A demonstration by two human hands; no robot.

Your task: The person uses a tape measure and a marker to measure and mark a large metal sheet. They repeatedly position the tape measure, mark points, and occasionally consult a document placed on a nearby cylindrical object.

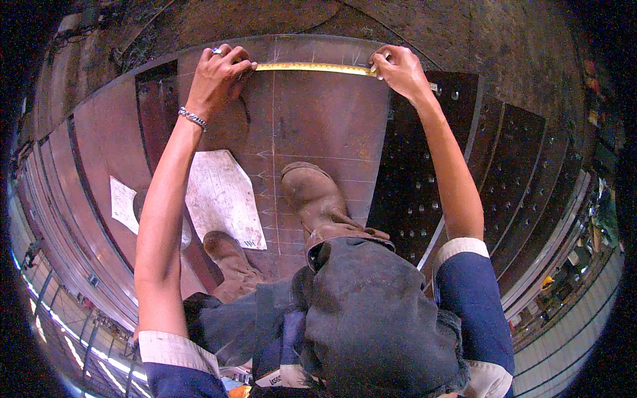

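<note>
Both arms stretched fwd from lower edge, nearly straight, sleeves rolled above elbows. Left hand (219, 73) palm down, fingers curled & pressed flat, ring on one finger, chain bracelet at wrist. Right hand (398, 69) level w/ left, well apart from it, wrist bent slightly, thumb & fingertips pinched together.

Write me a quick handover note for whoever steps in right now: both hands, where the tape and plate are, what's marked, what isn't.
Left hand: pressing one end of the yellow tape measure flat on the steel plate.
Right hand: pinching the other end at the plate's far right edge.
The tape lies stretched across the plate's far end. Both boots stand on the plate; a paper sheet lies to the left.
Done: chalk lines and ticks already run down the plate.
Left: no marker is in either hand, so this reading looks unmarked.
</note>
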